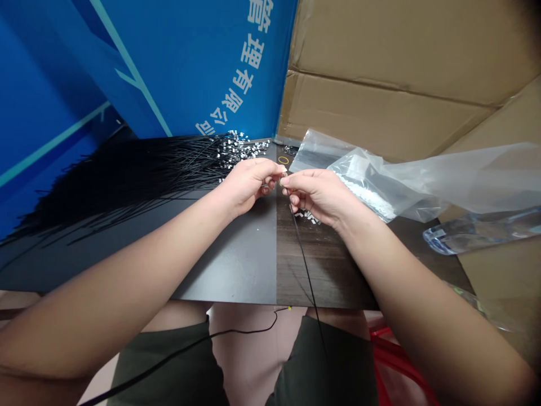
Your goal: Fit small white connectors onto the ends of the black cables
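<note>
"What are the fingers doing on the left hand (253, 183)?"

"Thumb and forefinger are pinched together, with hardly any gap. At their tips a tiny pale piece (284, 168) just shows; the fingers cover most of it, so I can't tell its shape. The other fingers curl loosely underneath."

"And the right hand (315, 192)?"

"It's pinching too. Thumb and forefinger close on a thin black cable (305, 256) near its upper end, and the remaining fingers bend in below."

"Do the two hands touch?"

"Their fingertips meet or nearly do; it's too small to say which. I can't see whether the cable and the pale piece are joined."

"Where does the cable go from there?"

"Down from the right fingertips, over the dark tabletop (228, 270), past its front edge and in front of the person's shorts (333, 366)."

"What lies round about?"

"To the left, a big heap of black cables (139, 175), with white connectors (249, 148) clustered at the near-centre end. Below the right hand, some loose white bits (313, 217). Beyond its wrist, a clear plastic bag (367, 194) with white contents. Just past the fingertips, a small yellow ring (283, 160)."
</note>
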Demonstrator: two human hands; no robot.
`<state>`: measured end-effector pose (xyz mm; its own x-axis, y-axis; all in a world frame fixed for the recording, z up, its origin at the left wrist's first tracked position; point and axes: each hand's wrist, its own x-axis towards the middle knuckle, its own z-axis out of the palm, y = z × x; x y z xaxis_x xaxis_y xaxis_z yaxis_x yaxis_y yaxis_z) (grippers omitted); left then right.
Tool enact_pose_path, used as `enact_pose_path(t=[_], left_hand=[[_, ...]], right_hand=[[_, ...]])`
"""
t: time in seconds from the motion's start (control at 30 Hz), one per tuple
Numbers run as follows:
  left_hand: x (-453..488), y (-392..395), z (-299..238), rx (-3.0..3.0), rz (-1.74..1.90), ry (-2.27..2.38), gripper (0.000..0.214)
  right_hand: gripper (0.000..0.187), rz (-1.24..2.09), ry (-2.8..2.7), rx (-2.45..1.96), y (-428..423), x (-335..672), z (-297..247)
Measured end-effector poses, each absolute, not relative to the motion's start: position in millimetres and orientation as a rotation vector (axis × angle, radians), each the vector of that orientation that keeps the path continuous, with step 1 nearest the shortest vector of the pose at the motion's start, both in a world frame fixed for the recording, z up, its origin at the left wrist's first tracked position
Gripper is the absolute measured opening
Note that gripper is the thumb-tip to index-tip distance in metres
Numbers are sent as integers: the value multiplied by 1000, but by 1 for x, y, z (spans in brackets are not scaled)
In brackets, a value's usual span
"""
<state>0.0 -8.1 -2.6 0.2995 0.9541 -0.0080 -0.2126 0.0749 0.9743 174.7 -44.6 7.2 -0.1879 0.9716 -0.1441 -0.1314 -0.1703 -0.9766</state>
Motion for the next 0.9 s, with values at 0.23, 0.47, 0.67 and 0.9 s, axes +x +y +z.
enact_pose_path(t=[0.23, 0.47, 0.67, 0.9], left_hand=[[1, -7, -1, 1189, 1088, 861, 17], [1, -10, -1, 1295, 1145, 903, 13], [1, -11, 0, 1300, 1156, 881, 14], [1, -9, -3, 1280, 1121, 877, 14]], right_hand=[[18, 1532, -1117, -1139, -44, 175, 7], [22, 1534, -1131, -1116, -43, 176, 4], [18, 1511, -1105, -1122, -43, 175, 5], [19, 1511, -1121, -1125, -43, 176, 6]])
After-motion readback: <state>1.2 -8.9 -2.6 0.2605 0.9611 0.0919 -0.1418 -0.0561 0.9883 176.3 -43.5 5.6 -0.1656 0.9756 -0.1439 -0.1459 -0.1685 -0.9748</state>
